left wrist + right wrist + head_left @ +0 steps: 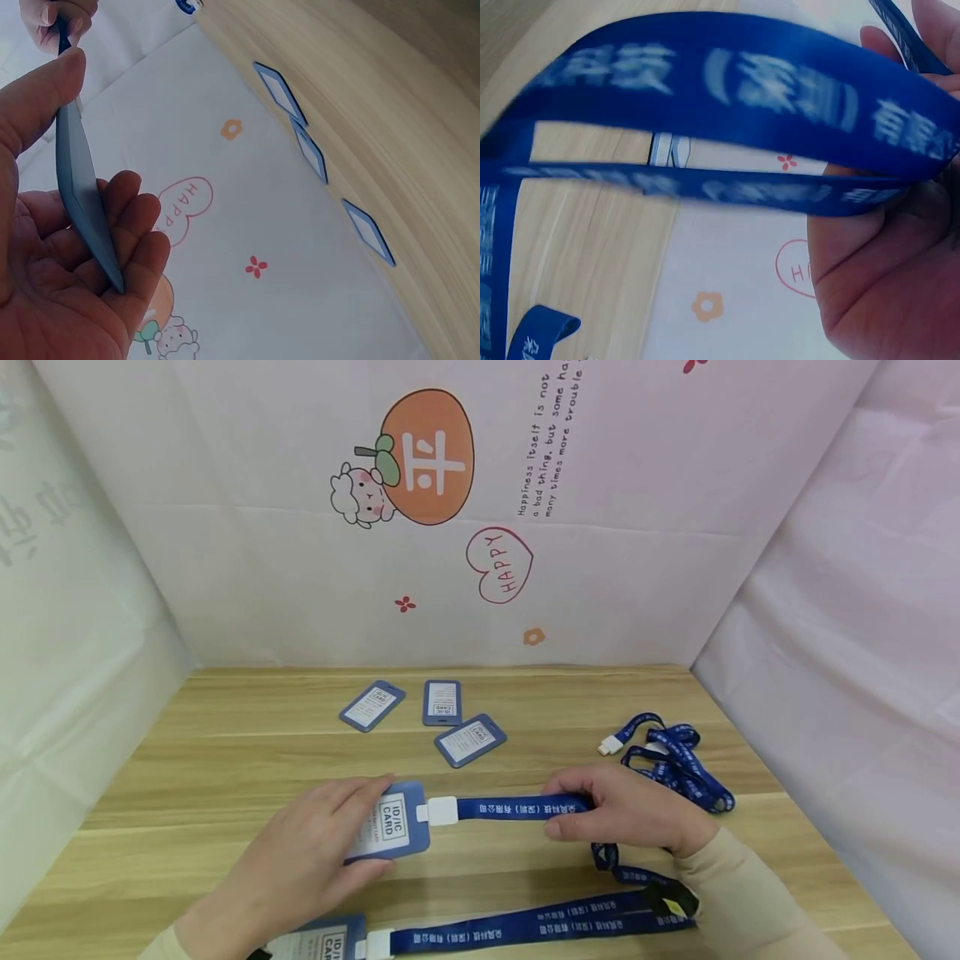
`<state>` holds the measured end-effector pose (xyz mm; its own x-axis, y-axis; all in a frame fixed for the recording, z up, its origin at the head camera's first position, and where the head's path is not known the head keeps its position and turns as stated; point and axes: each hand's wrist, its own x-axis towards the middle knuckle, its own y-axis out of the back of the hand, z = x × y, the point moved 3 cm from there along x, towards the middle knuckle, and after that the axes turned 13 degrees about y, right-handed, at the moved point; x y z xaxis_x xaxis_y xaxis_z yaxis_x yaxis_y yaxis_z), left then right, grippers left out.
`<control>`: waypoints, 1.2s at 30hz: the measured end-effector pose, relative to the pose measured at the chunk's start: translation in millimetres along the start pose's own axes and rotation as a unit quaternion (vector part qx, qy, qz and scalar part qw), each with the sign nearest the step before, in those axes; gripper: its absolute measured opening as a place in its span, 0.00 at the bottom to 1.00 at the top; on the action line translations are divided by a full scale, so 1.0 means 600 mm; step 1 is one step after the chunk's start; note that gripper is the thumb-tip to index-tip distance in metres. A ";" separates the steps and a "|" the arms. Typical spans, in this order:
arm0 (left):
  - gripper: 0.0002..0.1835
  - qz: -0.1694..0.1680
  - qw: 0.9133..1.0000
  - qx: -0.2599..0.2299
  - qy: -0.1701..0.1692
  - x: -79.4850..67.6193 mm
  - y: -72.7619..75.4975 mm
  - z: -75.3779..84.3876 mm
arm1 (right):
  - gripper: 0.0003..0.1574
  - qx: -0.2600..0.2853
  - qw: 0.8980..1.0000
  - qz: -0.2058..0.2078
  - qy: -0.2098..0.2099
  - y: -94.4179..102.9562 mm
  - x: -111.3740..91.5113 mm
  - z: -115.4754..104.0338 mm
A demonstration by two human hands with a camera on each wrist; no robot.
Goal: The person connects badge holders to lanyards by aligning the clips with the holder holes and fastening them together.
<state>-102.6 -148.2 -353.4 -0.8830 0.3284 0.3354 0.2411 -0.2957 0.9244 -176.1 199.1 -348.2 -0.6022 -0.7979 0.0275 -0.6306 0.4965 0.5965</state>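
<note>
Between thumb and fingers my left hand (307,843) grips a blue badge holder (416,843) with a white "ID/IC CARD" insert. A white clip (442,811) joins the holder to a dark blue lanyard (502,808) with white lettering. Further along the strap, my right hand (630,806) pinches the lanyard, which is stretched straight between the hands. In the right wrist view, loose loops of lanyard strap (705,75) run from the right hand's fingers. The left wrist view shows the held badge holder (82,180) edge-on, its lower end against the fingers.
Near the front edge lies a second badge holder (352,935) with its lanyard (517,927) attached, partly under my left wrist. Three separate badge holders (471,741) lie at the back of the wooden table (247,760). A bundled lanyard (678,760) rests at the right. Printed cloth (300,585) encloses the back and sides.
</note>
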 end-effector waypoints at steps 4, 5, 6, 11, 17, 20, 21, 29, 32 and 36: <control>0.44 -0.017 1.000 0.005 0.018 -0.002 0.003 -0.005 | 0.05 -0.017 1.000 -0.004 0.013 0.007 -0.008 0.002; 0.44 -0.021 1.000 0.007 0.022 -0.002 0.004 -0.006 | 0.04 -0.018 1.000 -0.006 0.017 0.008 -0.009 0.002; 0.44 -0.023 0.999 0.008 0.026 -0.003 0.004 -0.007 | 0.04 -0.017 1.000 -0.007 0.022 0.009 -0.010 0.003; 0.45 -0.013 1.000 0.007 0.024 -0.006 0.004 -0.015 | 0.07 -0.009 0.999 -0.015 0.035 0.014 -0.016 0.001; 0.45 -0.006 1.000 0.004 0.022 -0.012 0.006 -0.026 | 0.08 -0.036 0.999 -0.004 0.023 0.024 -0.028 0.003; 0.44 -0.007 1.000 0.004 0.023 -0.015 0.007 -0.030 | 0.07 -0.045 0.999 0.002 0.013 0.030 -0.034 0.009; 0.44 -0.007 1.000 0.003 0.023 -0.015 0.007 -0.032 | 0.07 -0.046 0.999 0.003 0.010 0.031 -0.036 0.011; 0.45 -0.023 0.998 0.004 0.050 -0.020 0.012 -0.045 | 0.06 -0.060 0.998 0.015 -0.002 0.042 -0.047 0.023; 0.45 -0.012 0.999 0.000 0.046 -0.023 0.013 -0.050 | 0.07 -0.069 0.997 0.022 -0.005 0.045 -0.052 0.025; 0.45 0.004 0.999 -0.001 0.035 -0.027 0.014 -0.057 | 0.08 -0.074 0.997 0.026 -0.014 0.048 -0.058 0.028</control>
<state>-100.1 -186.6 -357.1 -0.9073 0.2620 0.3289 0.2474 -0.2999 0.9213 -181.4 246.8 -345.6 -0.6467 -0.7617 0.0410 -0.5205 0.4800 0.7062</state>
